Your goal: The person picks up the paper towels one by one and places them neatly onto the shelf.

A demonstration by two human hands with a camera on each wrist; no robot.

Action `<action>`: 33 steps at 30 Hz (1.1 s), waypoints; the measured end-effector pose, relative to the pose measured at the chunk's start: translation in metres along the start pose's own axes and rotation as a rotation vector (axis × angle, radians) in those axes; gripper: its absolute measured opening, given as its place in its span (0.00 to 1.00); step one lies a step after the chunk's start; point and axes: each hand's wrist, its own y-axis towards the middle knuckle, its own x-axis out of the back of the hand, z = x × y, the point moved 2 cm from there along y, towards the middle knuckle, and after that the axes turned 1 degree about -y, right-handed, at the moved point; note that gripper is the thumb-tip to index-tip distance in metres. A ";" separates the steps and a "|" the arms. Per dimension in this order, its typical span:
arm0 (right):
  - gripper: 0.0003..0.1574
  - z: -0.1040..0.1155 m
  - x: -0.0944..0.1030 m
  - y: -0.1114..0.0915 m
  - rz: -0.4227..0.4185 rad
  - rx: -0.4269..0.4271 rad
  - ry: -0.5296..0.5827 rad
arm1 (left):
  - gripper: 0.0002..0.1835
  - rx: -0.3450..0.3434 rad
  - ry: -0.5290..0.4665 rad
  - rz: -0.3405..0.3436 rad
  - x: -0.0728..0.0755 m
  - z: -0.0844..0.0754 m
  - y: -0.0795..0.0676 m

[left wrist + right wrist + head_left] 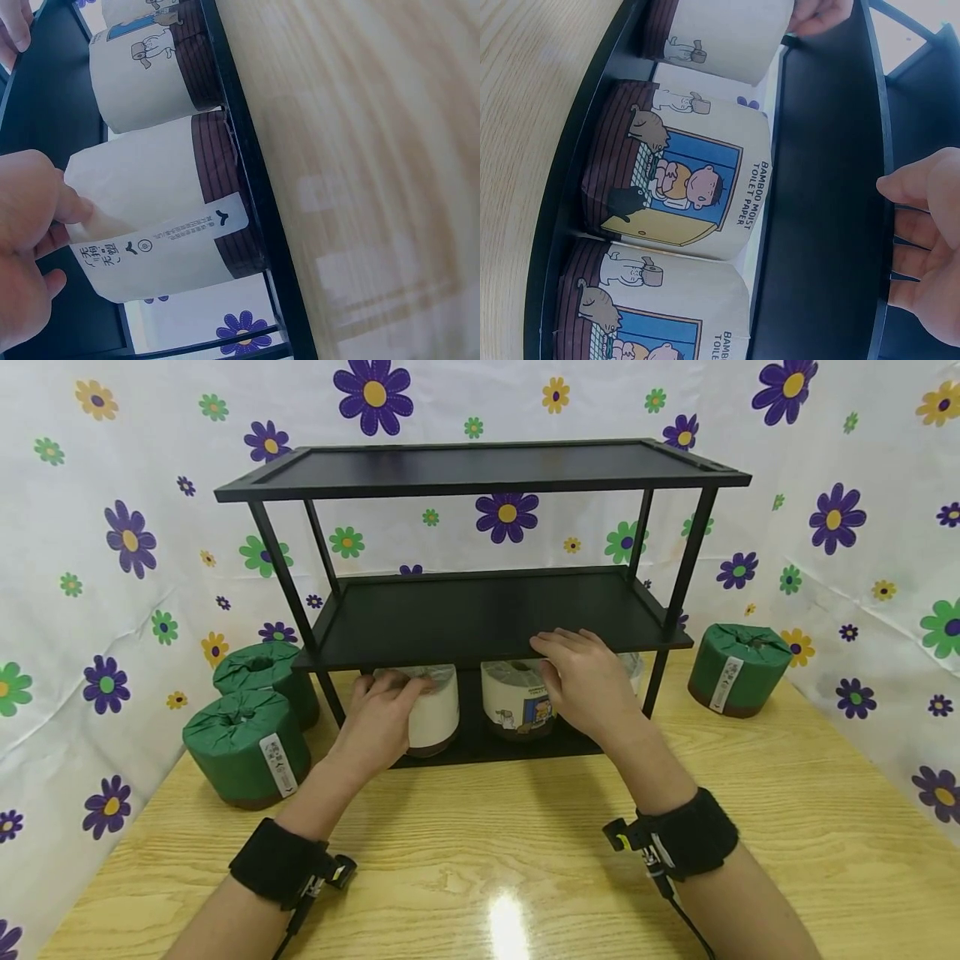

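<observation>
A black shelf rack (480,618) stands on the table, with several white toilet paper rolls on its bottom tier. My left hand (377,718) grips the upper part of the leftmost roll (437,714). The left wrist view shows that roll (142,180) with a white label strip and a brown lower band. My right hand (588,685) rests on the front edge of the middle shelf, fingers on top and thumb at the lip. Beside it below, a middle roll (682,172) shows a cartoon print; another printed roll (652,307) is partly hidden behind my right hand in the head view.
Two green-wrapped rolls, one in front (247,747) and one behind (266,672), stand left of the rack. Another green roll (738,670) stands to its right. A flowered cloth (465,393) hangs behind the wooden table (465,852). Thin black posts (686,560) hold up the shelves.
</observation>
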 end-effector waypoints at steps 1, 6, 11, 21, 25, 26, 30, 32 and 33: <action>0.19 0.000 0.000 0.000 -0.001 0.001 0.001 | 0.26 0.003 0.007 0.004 0.000 0.000 0.000; 0.19 0.000 0.000 0.000 -0.005 0.004 -0.002 | 0.28 -0.001 0.033 -0.013 -0.001 0.003 -0.001; 0.18 0.001 0.000 0.000 -0.011 0.007 -0.003 | 0.27 0.024 0.015 -0.035 0.001 0.003 -0.001; 0.19 0.000 -0.001 -0.001 -0.003 -0.001 -0.009 | 0.22 -0.002 0.054 0.014 -0.002 -0.006 -0.001; 0.19 0.000 -0.001 -0.001 -0.003 0.001 -0.010 | 0.17 0.015 0.093 0.005 -0.001 -0.007 -0.001; 0.19 0.000 -0.001 -0.001 -0.004 0.003 -0.010 | 0.17 0.016 0.098 0.000 -0.001 -0.007 -0.001; 0.19 -0.001 -0.001 0.000 -0.007 0.007 -0.012 | 0.17 0.010 0.114 -0.004 0.000 -0.007 0.000; 0.19 -0.001 -0.001 0.000 -0.009 0.008 -0.013 | 0.17 0.011 0.119 0.002 0.000 -0.006 0.000; 0.19 -0.001 -0.001 0.001 -0.009 0.008 -0.014 | 0.17 0.012 0.119 0.006 0.001 -0.006 0.000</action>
